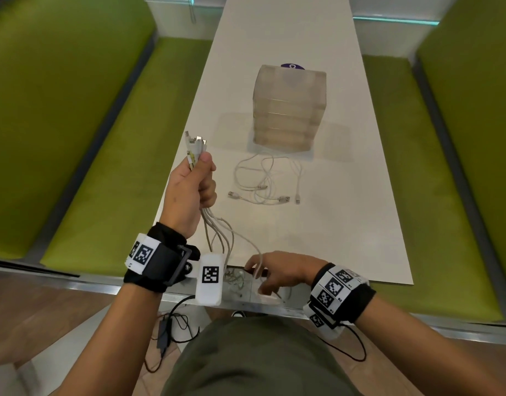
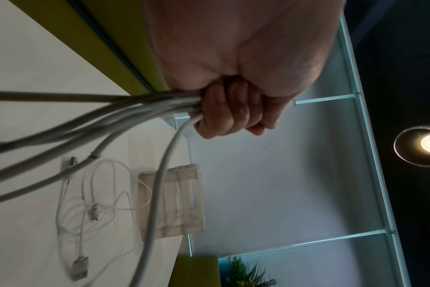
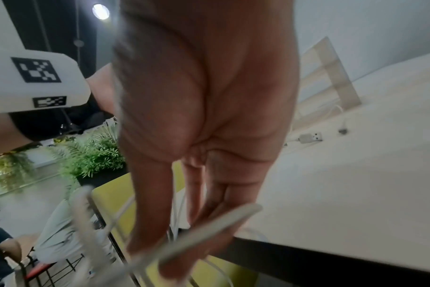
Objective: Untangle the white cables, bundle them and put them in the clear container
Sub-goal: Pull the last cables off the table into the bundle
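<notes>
My left hand (image 1: 202, 178) is raised over the table's left edge and grips a bunch of white cables (image 1: 195, 147), connector ends sticking up above the fist. Their lengths (image 2: 106, 120) hang down past the table's front edge. My right hand (image 1: 259, 281) is low at that edge among the hanging strands, fingers (image 3: 209, 194) fairly straight, one cable (image 3: 209, 227) lying across them. Two or three more white cables (image 1: 263, 181) lie loosely tangled on the table. The clear container (image 1: 289, 110) stands just behind them.
The white table (image 1: 346, 210) is long and narrow, with green benches (image 1: 89, 138) on both sides. A purple disc (image 1: 292, 66) peeks from behind the container. Black wires (image 1: 172, 324) lie on the floor below the front edge.
</notes>
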`<act>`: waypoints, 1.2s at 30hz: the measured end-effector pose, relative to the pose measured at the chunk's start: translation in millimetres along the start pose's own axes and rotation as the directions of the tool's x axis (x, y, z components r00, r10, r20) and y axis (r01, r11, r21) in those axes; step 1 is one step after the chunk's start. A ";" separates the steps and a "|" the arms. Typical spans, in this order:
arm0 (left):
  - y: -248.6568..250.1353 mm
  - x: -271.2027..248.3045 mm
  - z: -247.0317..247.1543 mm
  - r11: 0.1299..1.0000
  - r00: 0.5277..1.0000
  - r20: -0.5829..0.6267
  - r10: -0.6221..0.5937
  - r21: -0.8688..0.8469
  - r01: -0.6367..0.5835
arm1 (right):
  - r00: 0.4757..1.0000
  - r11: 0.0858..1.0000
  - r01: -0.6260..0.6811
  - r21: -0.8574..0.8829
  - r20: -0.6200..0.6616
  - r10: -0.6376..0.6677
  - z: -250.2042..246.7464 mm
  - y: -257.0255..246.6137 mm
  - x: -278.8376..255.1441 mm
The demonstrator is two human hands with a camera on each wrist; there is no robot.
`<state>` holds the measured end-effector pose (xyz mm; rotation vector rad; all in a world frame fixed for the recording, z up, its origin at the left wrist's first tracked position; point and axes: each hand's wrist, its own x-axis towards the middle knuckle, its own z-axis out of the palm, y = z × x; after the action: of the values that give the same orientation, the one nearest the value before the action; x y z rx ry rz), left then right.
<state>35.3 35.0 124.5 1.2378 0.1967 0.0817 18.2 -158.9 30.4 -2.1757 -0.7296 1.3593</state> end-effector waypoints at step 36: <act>-5.7 -4.1 5.8 1.000 1.000 0.030 0.001 0.029 -0.001 | 0.999 0.988 0.004 -0.152 -0.053 -0.013 -16.1 -4.8 4.4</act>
<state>32.2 27.1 121.4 1.2678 0.1716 0.0610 33.6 -154.2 37.0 -2.3144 -0.8462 1.2733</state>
